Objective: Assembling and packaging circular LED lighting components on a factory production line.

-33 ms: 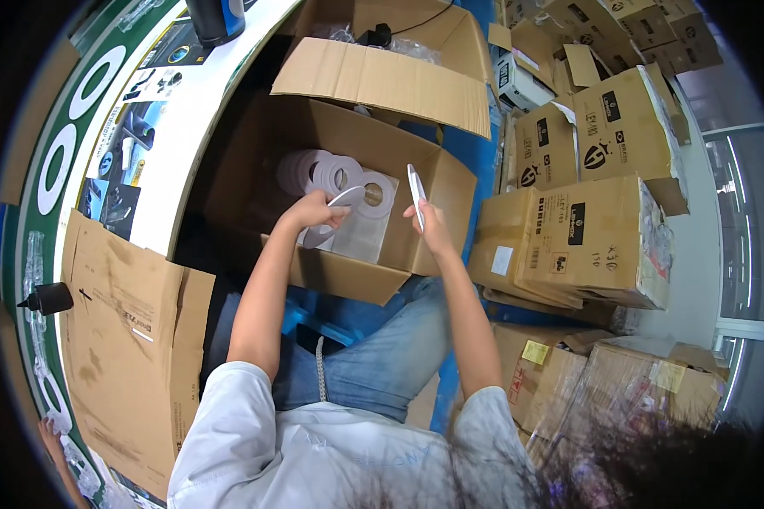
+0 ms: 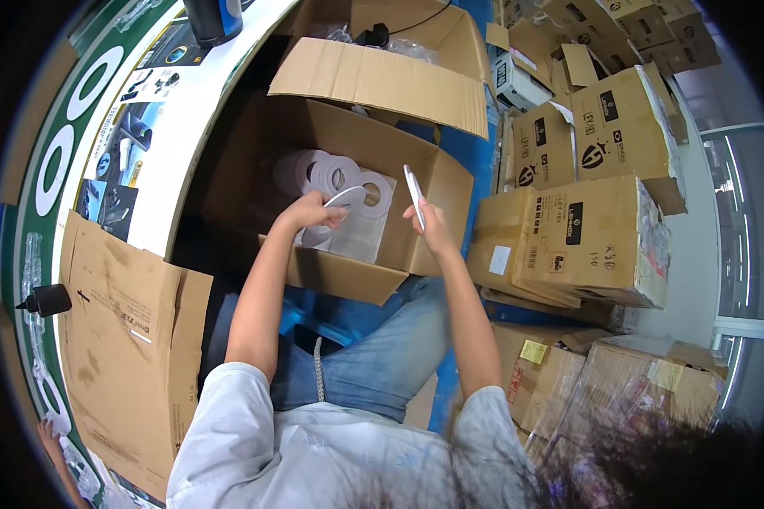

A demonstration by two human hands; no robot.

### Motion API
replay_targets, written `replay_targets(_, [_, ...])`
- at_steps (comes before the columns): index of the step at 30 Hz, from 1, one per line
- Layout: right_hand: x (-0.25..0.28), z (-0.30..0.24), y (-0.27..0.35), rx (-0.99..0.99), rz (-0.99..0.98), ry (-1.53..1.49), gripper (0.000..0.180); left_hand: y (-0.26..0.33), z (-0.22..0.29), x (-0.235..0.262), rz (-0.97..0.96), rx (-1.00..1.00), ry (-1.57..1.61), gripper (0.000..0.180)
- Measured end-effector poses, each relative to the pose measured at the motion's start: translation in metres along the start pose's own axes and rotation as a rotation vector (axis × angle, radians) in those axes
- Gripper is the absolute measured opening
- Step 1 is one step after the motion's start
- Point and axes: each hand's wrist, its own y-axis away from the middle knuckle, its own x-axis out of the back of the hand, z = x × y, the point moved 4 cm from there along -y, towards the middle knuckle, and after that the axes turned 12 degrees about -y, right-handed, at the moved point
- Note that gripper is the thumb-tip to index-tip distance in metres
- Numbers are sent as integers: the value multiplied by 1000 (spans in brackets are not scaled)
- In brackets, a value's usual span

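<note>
My left hand (image 2: 310, 210) is closed on a thin white ring (image 2: 348, 196), tilted so that it shows nearly edge-on. To its right, my right hand (image 2: 433, 222) grips a slim white piece (image 2: 412, 185) that points up and away; whether this is another ring seen edge-on I cannot tell. Both hands are over an open cardboard box (image 2: 382, 136). Inside the box lies an overlapping row of flat white rings (image 2: 314, 170), beyond my left hand. Under them is a pale flat sheet (image 2: 363, 242), partly covered by the rings and the hand.
Behind the box stands another open carton (image 2: 382, 76) with clear plastic and a black item inside. Stacked cardboard boxes (image 2: 577, 233) line the right. On the left runs a white-topped table (image 2: 182, 127) with a dark bottle (image 2: 214, 21) and a cardboard sheet (image 2: 115, 331).
</note>
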Motion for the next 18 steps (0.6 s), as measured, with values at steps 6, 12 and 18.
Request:
replay_targets(6, [20, -84, 16, 521, 110, 268, 52, 9, 4, 10, 83, 57, -186, 35])
replay_targets(12, [0, -39, -3, 897, 262, 230, 47, -4, 40, 16, 385, -30, -322, 29])
replay_targets(18, [-37, 7, -11, 607, 374, 264, 53, -8, 5, 31, 372, -269, -422, 22])
